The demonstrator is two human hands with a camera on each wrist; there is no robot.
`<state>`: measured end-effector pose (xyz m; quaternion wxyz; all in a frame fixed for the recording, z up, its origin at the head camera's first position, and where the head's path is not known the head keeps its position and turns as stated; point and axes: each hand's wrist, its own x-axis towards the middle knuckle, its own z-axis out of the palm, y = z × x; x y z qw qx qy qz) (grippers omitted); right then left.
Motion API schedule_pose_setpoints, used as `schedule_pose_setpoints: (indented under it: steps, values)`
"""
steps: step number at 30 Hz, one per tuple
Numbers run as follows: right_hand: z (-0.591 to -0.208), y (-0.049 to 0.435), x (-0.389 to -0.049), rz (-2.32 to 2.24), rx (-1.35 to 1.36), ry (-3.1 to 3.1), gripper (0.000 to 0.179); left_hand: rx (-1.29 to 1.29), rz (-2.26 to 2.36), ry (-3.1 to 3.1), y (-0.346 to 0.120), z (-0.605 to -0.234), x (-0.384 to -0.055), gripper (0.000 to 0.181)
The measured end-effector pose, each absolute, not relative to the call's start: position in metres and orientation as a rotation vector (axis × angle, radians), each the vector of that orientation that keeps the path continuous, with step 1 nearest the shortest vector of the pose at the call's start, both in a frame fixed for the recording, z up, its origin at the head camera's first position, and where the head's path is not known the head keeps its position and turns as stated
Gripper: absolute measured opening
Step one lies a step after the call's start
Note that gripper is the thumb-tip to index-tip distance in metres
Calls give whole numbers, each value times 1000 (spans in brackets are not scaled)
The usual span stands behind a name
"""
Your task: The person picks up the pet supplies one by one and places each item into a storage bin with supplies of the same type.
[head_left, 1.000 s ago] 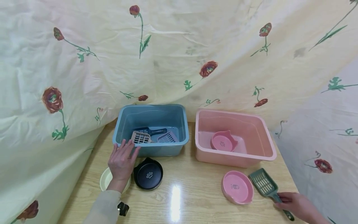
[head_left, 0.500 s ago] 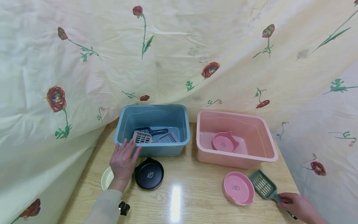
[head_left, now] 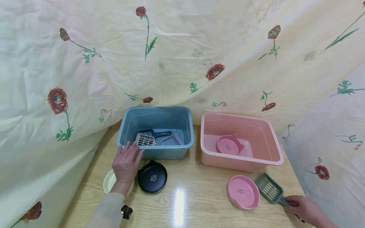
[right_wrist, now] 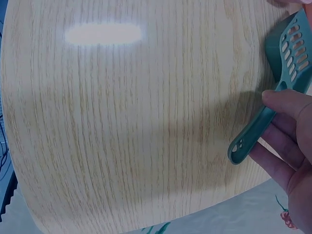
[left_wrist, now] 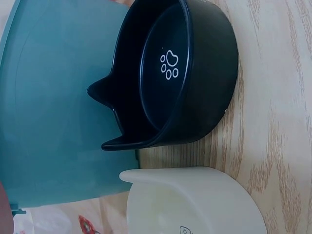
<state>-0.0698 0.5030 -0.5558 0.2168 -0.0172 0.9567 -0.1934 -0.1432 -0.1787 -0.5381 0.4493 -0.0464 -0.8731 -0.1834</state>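
My right hand [head_left: 306, 209] holds the handle of a dark green slotted litter scoop [head_left: 269, 188]. In the right wrist view the thumb lies on top of the handle and the fingers curl beneath it. The scoop's head is beside a pink cat-eared bowl [head_left: 243, 191]. My left hand [head_left: 125, 164] has its fingers extended at the front rim of a blue litter box [head_left: 168, 153]; contact is hard to tell. Under that wrist is a cream bowl [head_left: 109, 182], with a black paw-print bowl [head_left: 152, 179] to its right. Inside the box lie a dark blue scoop [head_left: 162, 133], a beige scoop [head_left: 145, 140] and a purple scoop [head_left: 172, 140].
A pink litter box [head_left: 240, 163] stands right of the blue one and contains a pink cat-eared bowl [head_left: 228, 144]. Flowered cloth [head_left: 176, 47] hangs behind and at both sides of the wooden table [head_left: 205, 196].
The head view has shifted slightly. My right hand now covers more of the scoop's handle, and the scoop has turned a little. My left hand stays at the blue box's rim.
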Motion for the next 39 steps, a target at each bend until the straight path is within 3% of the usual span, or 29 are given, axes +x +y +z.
schedule_pose_setpoints:
  steps: [11, 23, 39]
  values:
    - [-549, 512, -71, -620, -149, 2648, 29, -122, -435, -2163, -179, -540, -143, 46]
    - [-523, 512, -73, -698, -190, 2601, 36, -127, -438, -2164, -178, -537, -143, 41]
    - [-489, 461, -74, -727, -475, 2612, 33, -134, -417, -2179, -180, -536, -141, 41]
